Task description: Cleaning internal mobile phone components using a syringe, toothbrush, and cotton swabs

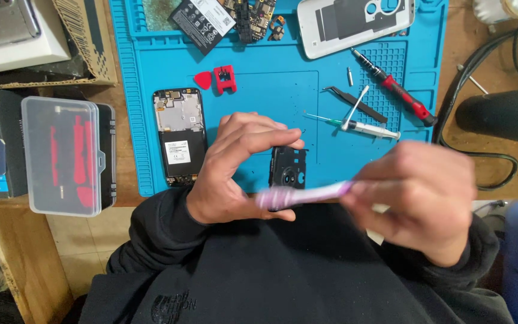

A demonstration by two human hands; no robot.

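My left hand (235, 171) pinches a small black camera frame piece (287, 170) between thumb and fingertips, holding it upright just beyond my palm. My right hand (424, 195) is closed around a pink brush (304, 194), blurred, whose long axis runs sideways, its working end pointing toward my left hand and meeting the piece's lower edge. Past my left knuckles an opened phone (179, 137) lies lengthwise on the blue mat (271, 90). Further out to that side, a clear plastic box (61, 156) holds red tools.
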